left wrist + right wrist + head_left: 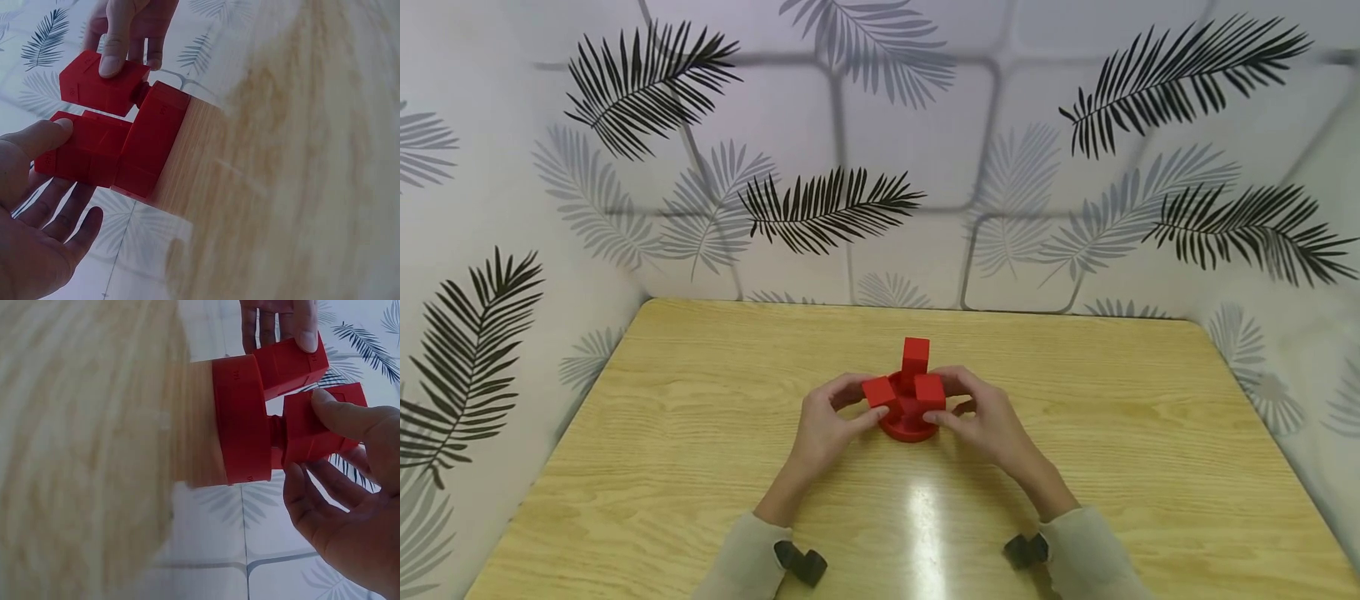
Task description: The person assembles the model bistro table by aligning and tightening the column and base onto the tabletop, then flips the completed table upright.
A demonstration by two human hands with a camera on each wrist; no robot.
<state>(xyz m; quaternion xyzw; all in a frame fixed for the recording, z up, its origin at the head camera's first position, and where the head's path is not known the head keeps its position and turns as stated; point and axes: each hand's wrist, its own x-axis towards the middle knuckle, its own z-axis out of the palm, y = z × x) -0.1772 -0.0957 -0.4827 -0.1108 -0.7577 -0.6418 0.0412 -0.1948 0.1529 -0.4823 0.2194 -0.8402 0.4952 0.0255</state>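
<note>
Left hand (pixel 829 427) pinches the ten-o'clock block (pixel 879 390), right hand (pixel 988 417) the two-o'clock block (pixel 929 390); the twelve-o'clock block (pixel 916 350) already stands on the base (pixel 908 434); full seating unclear.

Blocks (pixel 929 388) and base (pixel 908 434) are showing red, the worktop (pixel 700 400) yellow wood grain, the white wall (pixel 917 137) black-and-grey leaf prints.

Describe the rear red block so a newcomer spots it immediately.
On the yellowish wood-grain table sits a round red base. At its far side rises the red square-topped block; unlike the left red block and right red block, gripped by the left hand and right hand, it stands unheld.
</note>
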